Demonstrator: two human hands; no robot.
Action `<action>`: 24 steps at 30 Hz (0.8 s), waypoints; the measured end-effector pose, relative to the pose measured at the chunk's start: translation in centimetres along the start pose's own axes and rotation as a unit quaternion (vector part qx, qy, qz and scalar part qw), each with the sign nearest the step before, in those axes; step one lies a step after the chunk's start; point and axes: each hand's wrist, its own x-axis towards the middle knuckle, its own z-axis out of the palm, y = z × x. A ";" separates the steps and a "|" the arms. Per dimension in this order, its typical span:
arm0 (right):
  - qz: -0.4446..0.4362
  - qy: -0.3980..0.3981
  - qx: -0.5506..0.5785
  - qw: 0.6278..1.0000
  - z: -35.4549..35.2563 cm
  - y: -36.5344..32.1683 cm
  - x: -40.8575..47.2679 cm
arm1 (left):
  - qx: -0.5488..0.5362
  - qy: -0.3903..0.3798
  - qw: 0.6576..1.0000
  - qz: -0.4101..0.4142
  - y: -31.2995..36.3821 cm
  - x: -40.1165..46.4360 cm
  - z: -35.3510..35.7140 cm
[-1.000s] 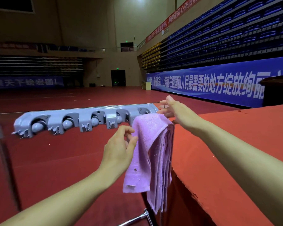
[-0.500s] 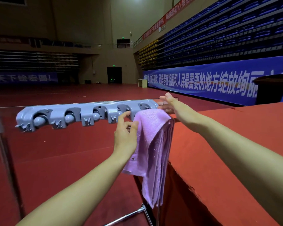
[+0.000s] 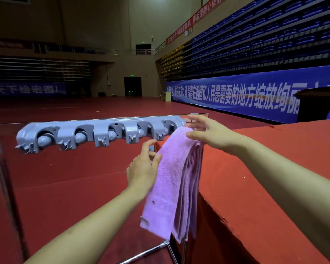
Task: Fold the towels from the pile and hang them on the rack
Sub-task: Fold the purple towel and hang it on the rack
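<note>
A folded lilac towel [image 3: 171, 180] hangs over the right end of the rack, its layers drooping toward the floor. The rack is a grey bar of clips and hooks [image 3: 95, 133] fixed on a clear panel with metal legs. My left hand [image 3: 143, 166] touches the towel's left edge below the bar, fingers loosely bent. My right hand [image 3: 208, 133] rests with spread fingers on the top of the towel where it bends over the rack. No towel pile is in view.
A table under a red cloth [image 3: 274, 178] stands right of the rack, its corner close to the hanging towel. Metal rack feet [image 3: 160, 246] cross the red floor below. A blue banner wall [image 3: 236, 96] runs along the right.
My right hand has come back from beyond the rack onto the top of the towel. My left hand stays at the towel's left edge, slightly lower than half a second ago.
</note>
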 end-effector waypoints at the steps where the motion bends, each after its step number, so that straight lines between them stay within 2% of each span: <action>1: 0.002 0.001 0.003 1.000 0.0 0.0 0.0 | 0.010 0.007 1.000 -0.008 0.1 0.1 0.1; 4: 0.008 0.022 0.020 1.000 0.0 -0.1 -0.1 | -0.009 0.067 0.997 0.027 0.2 -0.5 0.5; 7: 0.014 0.057 0.077 0.995 0.0 0.1 -0.3 | -0.142 0.102 0.976 0.130 2.1 -0.9 0.2; 9: 0.022 0.085 0.144 0.986 0.1 0.6 -0.1 | -0.225 0.066 0.960 0.156 4.5 0.0 -0.4; 11: 0.034 0.105 0.196 0.974 0.2 1.2 0.1 | -0.257 -0.006 0.954 0.154 7.0 0.9 -0.6; 15: 0.042 0.078 0.197 0.976 1.4 2.2 0.3 | -0.116 -0.104 0.981 0.119 9.2 2.3 0.7; 24: 0.040 0.092 0.172 0.980 1.1 2.2 -0.4 | -0.092 -0.092 0.989 0.076 9.6 3.1 0.9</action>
